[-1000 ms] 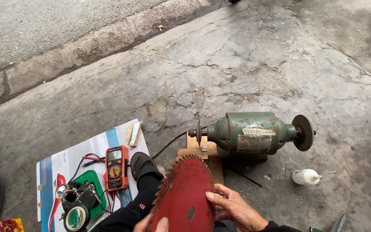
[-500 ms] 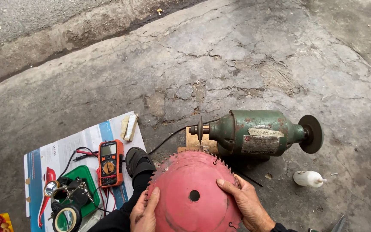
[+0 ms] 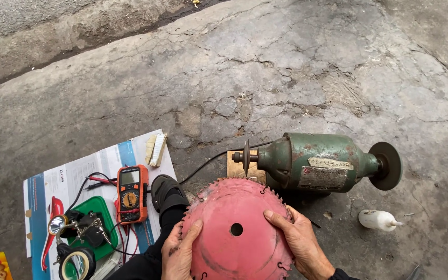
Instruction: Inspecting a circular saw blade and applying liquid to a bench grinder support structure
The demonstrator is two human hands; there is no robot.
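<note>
Head view: holding a red toothed saw blade (image 3: 237, 233) flat near the bottom edge, left hand (image 3: 179, 251) and right hand (image 3: 301, 241) gripping opposite rims, fingers curled on. Just beyond, green bench grinder (image 3: 320, 166). Orange multimeter (image 3: 132, 193) off left, white squeeze bottle (image 3: 377, 220) right.

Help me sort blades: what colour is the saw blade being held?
Faded red saw blade, worn in patches; head view.
</note>
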